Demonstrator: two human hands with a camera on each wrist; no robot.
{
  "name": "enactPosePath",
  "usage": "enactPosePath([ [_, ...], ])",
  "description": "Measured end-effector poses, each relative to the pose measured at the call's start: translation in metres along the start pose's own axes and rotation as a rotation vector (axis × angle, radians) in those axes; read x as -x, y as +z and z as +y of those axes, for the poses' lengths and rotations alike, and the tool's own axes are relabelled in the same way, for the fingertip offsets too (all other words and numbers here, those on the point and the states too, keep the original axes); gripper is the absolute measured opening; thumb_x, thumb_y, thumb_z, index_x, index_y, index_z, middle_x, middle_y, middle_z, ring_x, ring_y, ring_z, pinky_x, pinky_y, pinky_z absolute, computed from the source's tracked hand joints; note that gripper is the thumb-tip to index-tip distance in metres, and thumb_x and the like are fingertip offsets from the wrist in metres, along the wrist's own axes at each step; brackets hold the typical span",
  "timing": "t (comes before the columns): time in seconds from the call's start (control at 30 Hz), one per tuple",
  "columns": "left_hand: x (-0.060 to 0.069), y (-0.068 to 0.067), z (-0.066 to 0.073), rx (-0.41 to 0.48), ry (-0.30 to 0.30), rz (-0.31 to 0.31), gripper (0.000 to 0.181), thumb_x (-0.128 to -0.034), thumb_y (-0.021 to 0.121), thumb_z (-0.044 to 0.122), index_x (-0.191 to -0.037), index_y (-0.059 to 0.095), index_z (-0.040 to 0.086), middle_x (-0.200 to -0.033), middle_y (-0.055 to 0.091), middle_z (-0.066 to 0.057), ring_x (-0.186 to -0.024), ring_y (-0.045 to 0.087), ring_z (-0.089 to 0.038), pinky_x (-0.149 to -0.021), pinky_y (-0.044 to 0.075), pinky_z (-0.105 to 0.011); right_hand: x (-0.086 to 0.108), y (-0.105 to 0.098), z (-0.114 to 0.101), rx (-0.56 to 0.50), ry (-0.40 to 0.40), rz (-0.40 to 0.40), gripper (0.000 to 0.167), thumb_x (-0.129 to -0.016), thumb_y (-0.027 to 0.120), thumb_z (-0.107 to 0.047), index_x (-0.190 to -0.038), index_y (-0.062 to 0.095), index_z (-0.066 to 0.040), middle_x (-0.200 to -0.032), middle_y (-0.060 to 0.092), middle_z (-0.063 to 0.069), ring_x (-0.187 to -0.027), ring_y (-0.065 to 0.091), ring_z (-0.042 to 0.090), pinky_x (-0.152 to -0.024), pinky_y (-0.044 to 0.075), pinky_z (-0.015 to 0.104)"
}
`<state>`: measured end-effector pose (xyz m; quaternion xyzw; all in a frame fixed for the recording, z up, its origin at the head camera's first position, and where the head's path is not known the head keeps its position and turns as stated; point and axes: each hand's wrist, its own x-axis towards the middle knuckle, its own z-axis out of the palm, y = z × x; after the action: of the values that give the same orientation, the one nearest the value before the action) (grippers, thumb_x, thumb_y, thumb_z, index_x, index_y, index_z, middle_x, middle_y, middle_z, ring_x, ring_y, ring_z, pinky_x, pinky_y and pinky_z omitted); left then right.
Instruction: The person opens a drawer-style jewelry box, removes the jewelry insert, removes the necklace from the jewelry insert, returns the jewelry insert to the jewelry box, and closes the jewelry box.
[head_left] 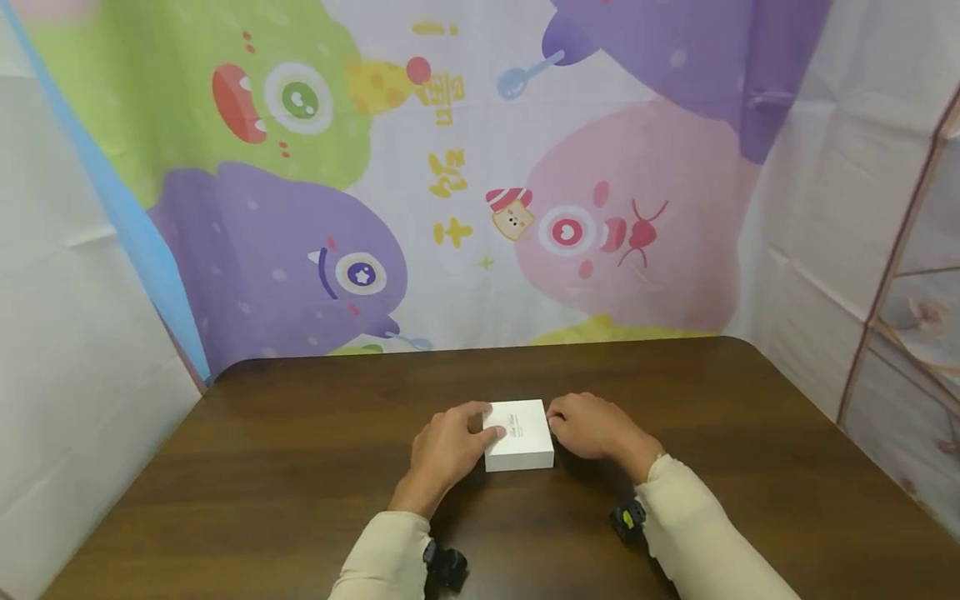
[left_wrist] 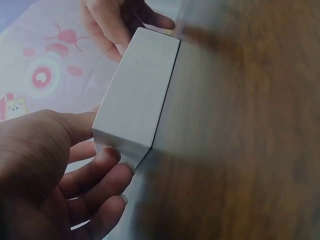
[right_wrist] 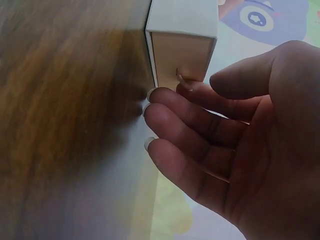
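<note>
A small flat white box (head_left: 519,433) with faint printed lettering on its lid lies on the brown table. My left hand (head_left: 448,446) holds its left end, thumb on the lid and fingers bent against the end wall. At the right end is my right hand (head_left: 596,425), its fingers loosely bent. In the right wrist view, that hand's index fingertip touches the box's beige inset end panel (right_wrist: 175,57), beside a small thin slit or tab too unclear to tell. The right thumb stands apart from the index finger.
The brown wooden table (head_left: 300,483) extends around the box. Behind it hangs a cloth backdrop (head_left: 465,308) with cartoon figures, and pale sheets (head_left: 810,250) flank both sides. A small black device (head_left: 446,567) is strapped at the left wrist, another (head_left: 628,521) at the right.
</note>
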<state>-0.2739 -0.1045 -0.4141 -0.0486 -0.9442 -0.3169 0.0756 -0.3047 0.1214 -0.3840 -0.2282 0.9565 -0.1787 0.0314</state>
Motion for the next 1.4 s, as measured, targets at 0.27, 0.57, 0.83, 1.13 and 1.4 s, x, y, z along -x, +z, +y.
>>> enactPosePath([
  [0.27,-0.0006,0.0023,-0.0001,0.016,0.004,0.028,0.044,-0.0874,0.076,0.044,-0.127,0.069,0.025,-0.097,0.072,0.003,-0.083,0.064,-0.015,-0.070,0.045,-0.043,0.0021,0.0001,0.0005,-0.004,-0.009,0.014,0.019,-0.099,0.054,-0.016,-0.086,0.068,-0.017,-0.074,0.056,-0.005,-0.064,0.049,0.015,-0.062,0.040,0.036],
  [0.57,-0.0026,0.0004,-0.0017,0.008,0.007,0.000,0.046,-0.0877,0.075,0.048,-0.128,0.069,0.025,-0.093,0.070,0.007,-0.076,0.060,-0.011,-0.065,0.042,-0.038,0.0006,0.0010,-0.0020,0.001,0.018,-0.006,0.012,-0.096,0.060,-0.014,-0.092,0.071,-0.017,-0.084,0.061,-0.007,-0.072,0.052,0.015,-0.067,0.044,0.038],
  [0.83,-0.0053,0.0004,-0.0012,0.030,0.011,0.014,0.047,-0.0879,0.074,0.048,-0.129,0.068,0.025,-0.091,0.069,0.009,-0.076,0.060,-0.012,-0.066,0.043,-0.040,0.0009,-0.0005,-0.0012,0.043,0.009,0.014,0.010,-0.094,0.062,-0.011,-0.093,0.071,-0.016,-0.091,0.065,-0.004,-0.077,0.055,0.014,-0.071,0.048,0.040],
  [1.13,-0.0064,0.0028,-0.0014,0.030,0.010,0.013,0.048,-0.0880,0.075,0.046,-0.130,0.068,0.024,-0.090,0.067,0.009,-0.075,0.058,-0.012,-0.065,0.042,-0.038,0.0008,0.0030,0.0008,0.042,0.031,0.050,0.008,-0.092,0.064,-0.014,-0.086,0.066,-0.019,-0.083,0.061,-0.007,-0.075,0.055,0.014,-0.068,0.047,0.041],
  [1.4,-0.0050,0.0032,-0.0009,0.033,-0.003,0.013,0.048,-0.0880,0.075,0.046,-0.130,0.068,0.025,-0.091,0.068,0.009,-0.076,0.058,-0.011,-0.065,0.042,-0.038,-0.0024,0.0068,0.0015,0.067,0.062,0.052,0.008,-0.093,0.066,-0.019,-0.085,0.066,-0.018,-0.082,0.061,-0.006,-0.071,0.053,0.015,-0.065,0.046,0.039],
])
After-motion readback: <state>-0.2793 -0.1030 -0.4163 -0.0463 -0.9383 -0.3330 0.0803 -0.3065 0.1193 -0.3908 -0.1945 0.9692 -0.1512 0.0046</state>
